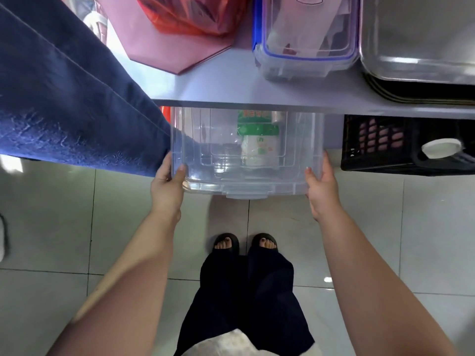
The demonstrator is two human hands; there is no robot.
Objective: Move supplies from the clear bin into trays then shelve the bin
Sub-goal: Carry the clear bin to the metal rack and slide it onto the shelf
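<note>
Under the grey shelf, both hands hold the clear bin above floor tiles

Clear bin: transparent plastic, upright, half under table edge, green-white packet visible through it.

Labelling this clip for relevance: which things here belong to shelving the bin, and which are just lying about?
Job: clear bin, left hand and right hand gripping its sides; steel tray, probably.
Lying about: red plastic bag, blue-sealed container, black crate, blue cloth.
</note>
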